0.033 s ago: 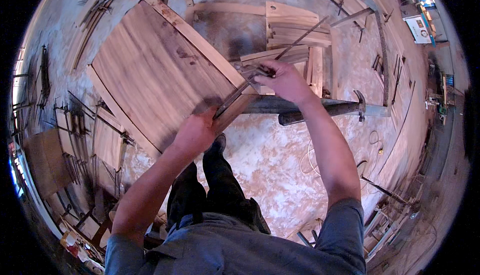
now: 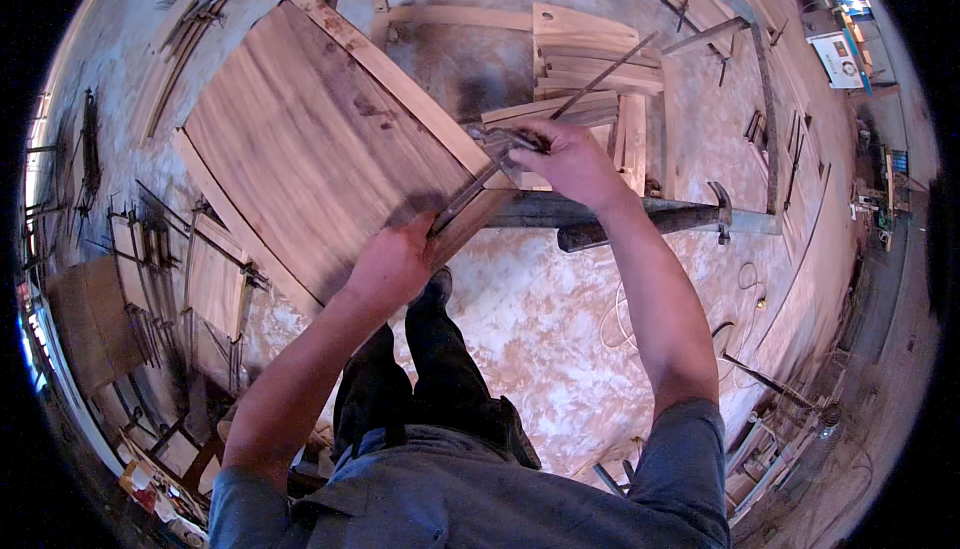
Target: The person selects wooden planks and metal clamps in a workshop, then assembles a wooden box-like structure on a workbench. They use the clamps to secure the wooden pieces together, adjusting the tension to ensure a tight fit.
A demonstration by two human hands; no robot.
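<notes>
A wooden panel [image 2: 310,139] with pale frame rails along its sides lies tilted in front of me. Along its near right edge runs the dark metal bar of a bar clamp [image 2: 462,197], whose thin rod seems to carry on past my right hand toward the far right. My left hand [image 2: 393,261] is closed round the clamp's near end at the panel's lower corner, its fingers partly hidden. At the panel's right corner my right hand [image 2: 570,164] pinches the clamp's dark handle part, fingers curled.
A hammer [image 2: 650,224] rests on the metal beam [image 2: 530,207] beneath my right forearm. Curved wooden pieces [image 2: 590,59] are stacked beyond my right hand. More clamps and a clamped panel [image 2: 217,274] stand at left. A thin cable [image 2: 618,319] lies on the floor at right.
My right hand has shifted very slightly at the clamp's handle part. The left hand and the panel look the same.
</notes>
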